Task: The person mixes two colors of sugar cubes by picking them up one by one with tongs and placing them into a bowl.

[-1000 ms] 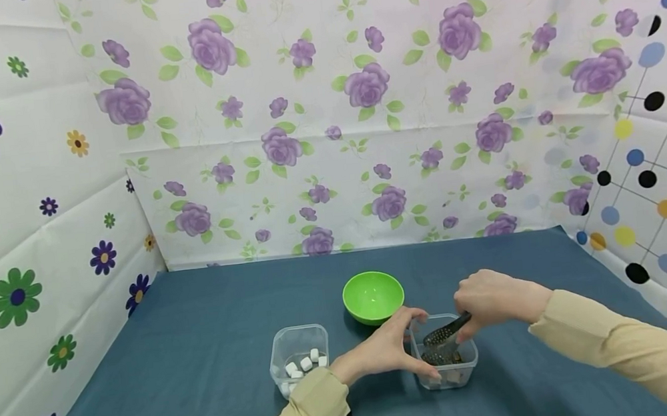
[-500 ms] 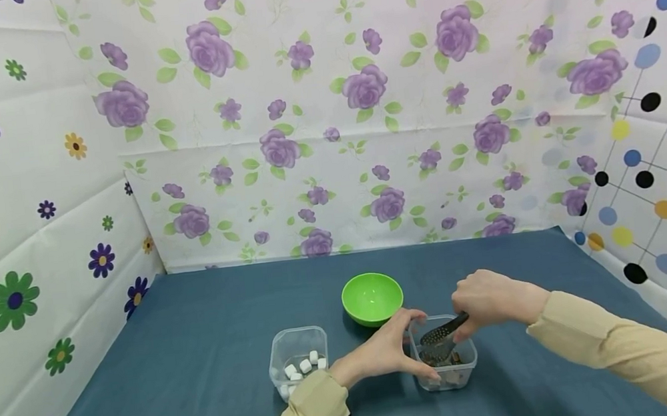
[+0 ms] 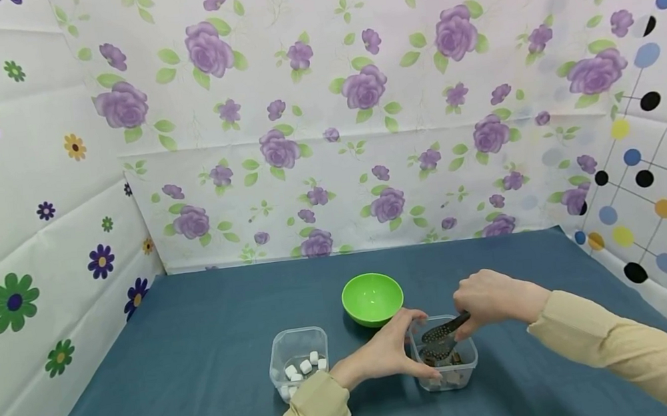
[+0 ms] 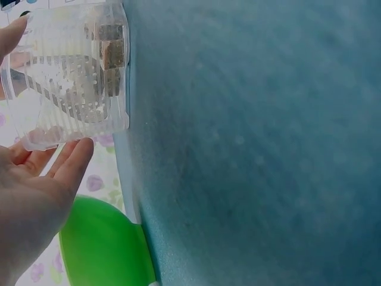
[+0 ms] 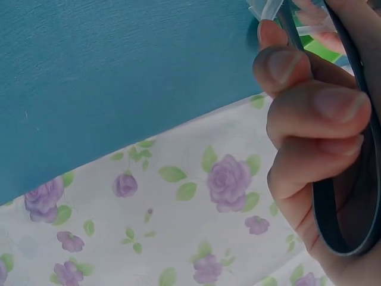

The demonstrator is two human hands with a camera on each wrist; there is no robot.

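My left hand [image 3: 383, 350] holds a clear plastic container [image 3: 449, 379] steady, with the thumb at its near side and the fingers at its far side. Inside it, small brown pieces [image 4: 112, 53] lie at the bottom. My right hand [image 3: 489, 297] grips black tongs [image 3: 445, 329], whose perforated ends reach down into this container with a gap between them. In the right wrist view, the fingers curl round the tongs' handle [image 5: 324, 214], and its bent end sits near the palm. The ends of the tongs also show through the container wall in the left wrist view.
A bright green bowl [image 3: 372, 298] stands just behind the left hand. To the left is a second clear container [image 3: 298, 338] with several white, marshmallow-like pieces [image 3: 306, 366]. Blue cloth [image 3: 221, 353] covers the table, with patterned sheets [image 3: 331, 188] hanging around it.
The lower end of the tongs has risen slightly inside the container, nearer the upper end. Both hands stay in nearly the same place.
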